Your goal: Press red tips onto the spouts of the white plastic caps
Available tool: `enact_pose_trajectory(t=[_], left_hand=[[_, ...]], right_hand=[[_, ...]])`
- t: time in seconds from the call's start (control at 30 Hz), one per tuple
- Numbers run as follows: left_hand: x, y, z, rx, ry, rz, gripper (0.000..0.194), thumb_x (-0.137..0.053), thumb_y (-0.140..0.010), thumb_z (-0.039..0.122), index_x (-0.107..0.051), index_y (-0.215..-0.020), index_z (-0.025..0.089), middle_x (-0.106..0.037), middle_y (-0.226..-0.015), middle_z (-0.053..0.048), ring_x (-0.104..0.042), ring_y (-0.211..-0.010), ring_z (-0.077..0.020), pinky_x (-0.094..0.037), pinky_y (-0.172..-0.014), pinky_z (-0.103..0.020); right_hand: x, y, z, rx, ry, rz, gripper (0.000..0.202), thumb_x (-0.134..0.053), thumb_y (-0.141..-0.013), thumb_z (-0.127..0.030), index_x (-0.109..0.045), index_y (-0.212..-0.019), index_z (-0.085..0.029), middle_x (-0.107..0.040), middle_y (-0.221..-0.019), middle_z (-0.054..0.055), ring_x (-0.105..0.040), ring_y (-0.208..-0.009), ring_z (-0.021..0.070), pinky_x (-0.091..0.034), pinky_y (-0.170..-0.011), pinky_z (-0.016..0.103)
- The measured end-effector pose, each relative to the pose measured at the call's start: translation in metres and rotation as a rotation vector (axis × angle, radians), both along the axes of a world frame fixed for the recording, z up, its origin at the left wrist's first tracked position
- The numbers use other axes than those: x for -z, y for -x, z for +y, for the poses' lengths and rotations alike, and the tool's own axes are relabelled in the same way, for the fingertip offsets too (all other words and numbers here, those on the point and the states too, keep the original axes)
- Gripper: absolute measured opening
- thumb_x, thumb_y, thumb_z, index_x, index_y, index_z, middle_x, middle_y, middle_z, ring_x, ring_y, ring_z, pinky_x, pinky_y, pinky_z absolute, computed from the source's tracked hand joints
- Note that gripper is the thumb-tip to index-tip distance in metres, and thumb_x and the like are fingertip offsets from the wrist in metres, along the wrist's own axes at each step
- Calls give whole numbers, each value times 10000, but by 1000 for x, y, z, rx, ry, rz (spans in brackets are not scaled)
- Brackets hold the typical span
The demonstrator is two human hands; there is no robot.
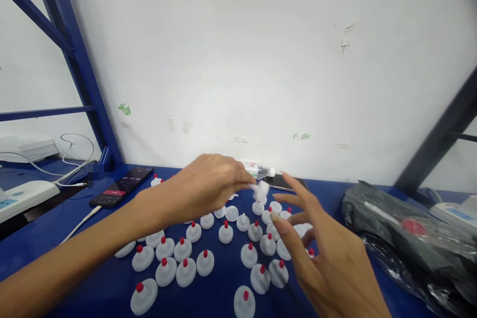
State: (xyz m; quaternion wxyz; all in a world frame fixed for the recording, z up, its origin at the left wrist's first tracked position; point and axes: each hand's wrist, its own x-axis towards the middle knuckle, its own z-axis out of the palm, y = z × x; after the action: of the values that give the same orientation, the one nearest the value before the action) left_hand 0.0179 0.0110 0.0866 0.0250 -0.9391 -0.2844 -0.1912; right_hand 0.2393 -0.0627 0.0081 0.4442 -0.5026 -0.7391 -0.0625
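Observation:
Several round white caps with small red tips, one of them a white cap with a red tip (205,263), stand spread over the blue tabletop (219,290). My left hand (216,181) reaches across the middle, its thumb and fingers pinched on a blurred white cap (261,190). To the right, my right hand (324,246) hovers over other caps with its fingers spread apart, and nothing shows between them. Near the centre lie white caps without red tips, such as a plain white cap (231,213). Both hands cover part of the caps beneath them.
A plastic bottle (261,171) lies by the wall beside a dark flat device (285,182). On the left are a phone (122,186) with a cable and a white power strip (28,198). A grey plastic bag (406,238) fills the right side. Blue shelf posts (80,67) frame the wall.

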Motion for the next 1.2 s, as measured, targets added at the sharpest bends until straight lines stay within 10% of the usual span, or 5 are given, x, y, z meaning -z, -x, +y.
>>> enact_pose_trajectory(t=[0.23,0.67,1.2], left_hand=[[24,28,52,-437,-182,487,253,-515,-889,4,-699,-854,173,-695,-880,-110,-626,-872,-265,-389,-622,-319],[66,33,84,-366,-93,549,377,-516,-676,-187,-618,-736,171,-686,-803,-89,-633,-877,-262,-389,-612,-302],[68,30,80,-312,15,386,188,-607,-906,132,-708,-1043,213,-720,-990,-99,-672,-977,-268,-478,-732,-312]], right_hand=[[-3,1,1,-22,-15,62,387,-510,-1032,-358,-522,-1414,-299,-759,-1099,21,-726,-639,128,-535,-429,178],[-3,4,1,-68,-34,42,293,-508,-1028,-353,-635,-1276,-259,-760,-896,33,-702,-573,152,-546,-453,214],[-2,4,1,-93,-29,25,260,-513,-1022,-286,-646,-1245,-266,-751,-1026,29,-710,-646,124,-532,-475,195]])
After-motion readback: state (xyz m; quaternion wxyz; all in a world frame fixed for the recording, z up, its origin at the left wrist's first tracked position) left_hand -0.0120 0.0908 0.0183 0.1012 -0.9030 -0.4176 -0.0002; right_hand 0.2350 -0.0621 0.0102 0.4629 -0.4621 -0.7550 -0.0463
